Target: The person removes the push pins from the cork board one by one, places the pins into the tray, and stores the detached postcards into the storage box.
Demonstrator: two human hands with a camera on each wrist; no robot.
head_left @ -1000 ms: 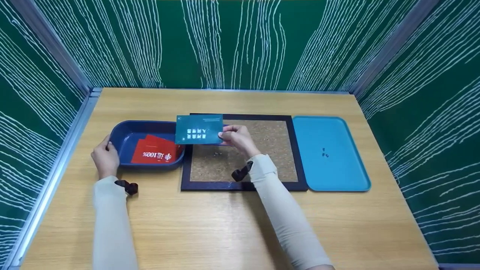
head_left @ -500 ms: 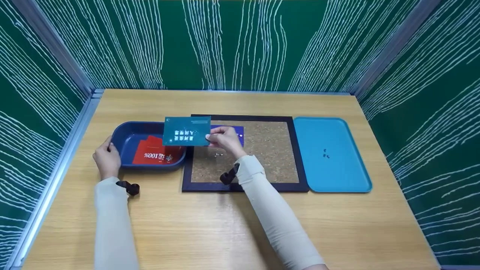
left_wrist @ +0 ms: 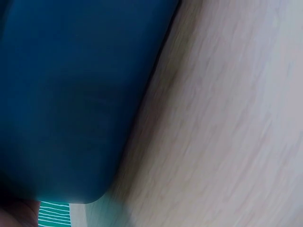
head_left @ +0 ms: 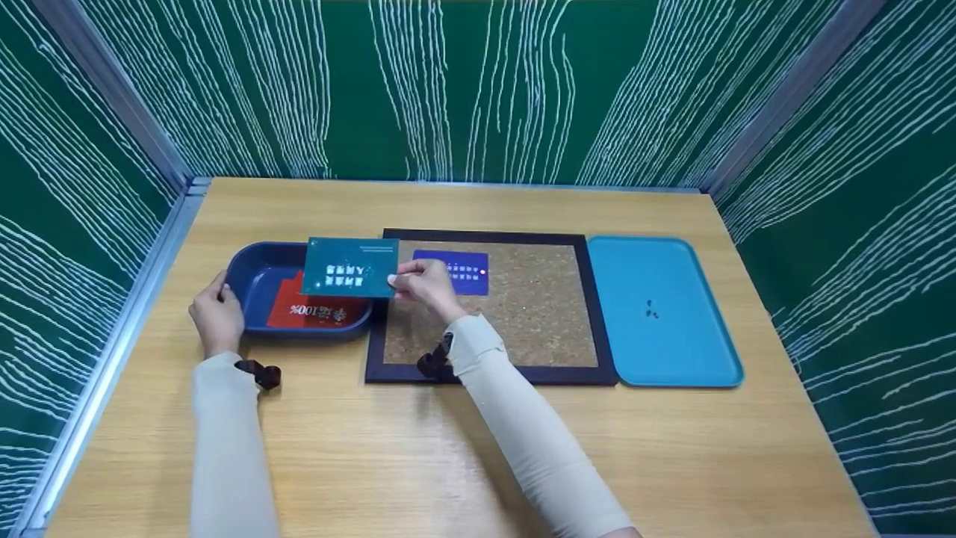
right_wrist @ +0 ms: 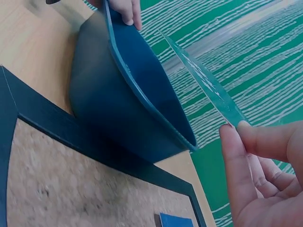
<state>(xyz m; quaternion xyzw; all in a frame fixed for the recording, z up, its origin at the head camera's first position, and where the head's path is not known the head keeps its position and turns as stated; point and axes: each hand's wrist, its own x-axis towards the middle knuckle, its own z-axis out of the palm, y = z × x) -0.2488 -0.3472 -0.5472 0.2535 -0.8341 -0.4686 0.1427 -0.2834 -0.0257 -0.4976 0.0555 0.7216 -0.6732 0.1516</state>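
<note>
Between thumb and fingers, my right hand [head_left: 429, 285] pinches the right edge of a teal card [head_left: 351, 267] printed with white characters. In the head view the card overlaps the right part of a dark blue basin [head_left: 254, 329]; the right wrist view shows it raised above the basin's rim. Red cards [head_left: 287, 306] with white print lie inside the basin, partly covered by the teal card. My left hand [head_left: 218, 315] grips the basin's left rim, thumb over the inner side. The left wrist view is mostly filled by the basin's outer wall [left_wrist: 80, 94].
Right of the basin lies a dark-framed cork board [head_left: 538, 321], with a purple card [head_left: 470, 278] on its upper left. Beside the board is a light blue tray [head_left: 672, 344] holding a few small dark pieces [head_left: 650, 309]. Green walls with white lines enclose the table [head_left: 358, 463].
My right hand has carried the teal card leftward, farther over the basin. The purple card on the board has come into view behind it. My left hand keeps its grip on the rim.
</note>
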